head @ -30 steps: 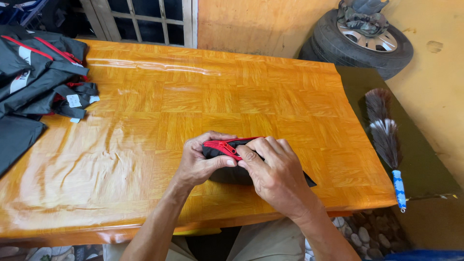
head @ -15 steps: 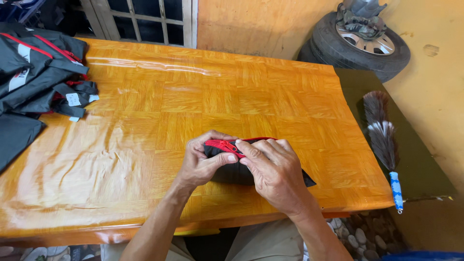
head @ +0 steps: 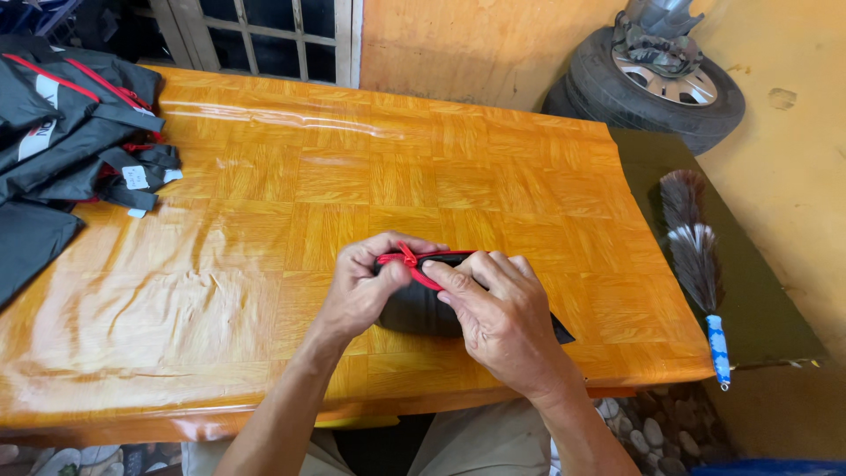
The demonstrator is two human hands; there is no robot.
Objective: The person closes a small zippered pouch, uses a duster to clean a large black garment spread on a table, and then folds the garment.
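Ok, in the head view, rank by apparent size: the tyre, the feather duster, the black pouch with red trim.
1. Tyre, largest, though partly cut off.
2. Feather duster.
3. Black pouch, mostly hidden under both hands, so unsure against the duster.

black garments [head: 70, 132], feather duster [head: 696, 256], tyre [head: 656, 84], orange table [head: 264, 220].

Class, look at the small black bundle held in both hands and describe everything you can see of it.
The black bundle is a small piece of soft, dark fabric, folded or rolled compactly, with a red cord or trim along its upper edge, knotted near the left end. A pointed corner sticks out to the right. It rests on the glossy orange table near the front edge. The left hand pinches its left end; the right hand presses over its right side, hiding much of it.
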